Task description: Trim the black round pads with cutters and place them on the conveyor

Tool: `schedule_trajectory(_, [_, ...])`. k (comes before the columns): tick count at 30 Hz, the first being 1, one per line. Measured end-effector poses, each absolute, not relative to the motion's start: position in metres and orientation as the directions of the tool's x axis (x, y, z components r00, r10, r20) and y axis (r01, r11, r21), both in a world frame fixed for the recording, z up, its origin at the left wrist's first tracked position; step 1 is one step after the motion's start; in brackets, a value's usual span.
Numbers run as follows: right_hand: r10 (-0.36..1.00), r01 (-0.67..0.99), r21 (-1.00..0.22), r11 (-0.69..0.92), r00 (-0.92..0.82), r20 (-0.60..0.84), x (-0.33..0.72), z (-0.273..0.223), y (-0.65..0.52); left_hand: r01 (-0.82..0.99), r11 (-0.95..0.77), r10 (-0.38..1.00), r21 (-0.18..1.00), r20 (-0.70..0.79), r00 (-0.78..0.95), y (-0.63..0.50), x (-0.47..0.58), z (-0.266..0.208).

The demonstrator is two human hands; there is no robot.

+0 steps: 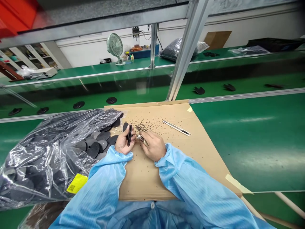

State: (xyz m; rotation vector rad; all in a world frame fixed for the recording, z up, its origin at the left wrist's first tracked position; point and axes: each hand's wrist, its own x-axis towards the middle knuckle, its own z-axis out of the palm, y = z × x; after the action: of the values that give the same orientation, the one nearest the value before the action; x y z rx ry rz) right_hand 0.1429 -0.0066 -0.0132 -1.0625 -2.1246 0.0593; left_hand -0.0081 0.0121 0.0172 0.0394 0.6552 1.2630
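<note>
My left hand is closed around a black round plastic part, which is turned edge-on to me. Just to its right, my right hand grips small cutting pliers. Their silver jaws point toward the black part; whether they touch it I cannot tell. Both hands are over a cardboard sheet. Tiny black scraps lie scattered beyond the hands. A slim utility knife rests on the cardboard to the right. Left of my left hand, loose black discs spill from a clear plastic bag.
A yellow label is on the bag. Past the cardboard runs a green conveyor belt carrying several black parts. A metal post rises behind the cardboard. On the far bench are a fan and another filled bag.
</note>
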Motion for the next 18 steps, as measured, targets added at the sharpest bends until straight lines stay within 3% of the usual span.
schedule_trajectory(13, [0.738, 0.754, -0.201, 0.625, -0.487, 0.467, 0.1419, -0.0107, -0.0083, -0.819, 0.35, 0.878, 0.454, -0.463, 0.119, 0.0135, -0.0086, 0.015])
schedule_trajectory(18, [0.766, 0.772, -0.225, 0.595, -0.459, 0.451, 0.1412, -0.0116, -0.0088, -0.845, 0.336, 0.886, 0.417, -0.444, 0.134, 0.0132, -0.0092, 0.0146])
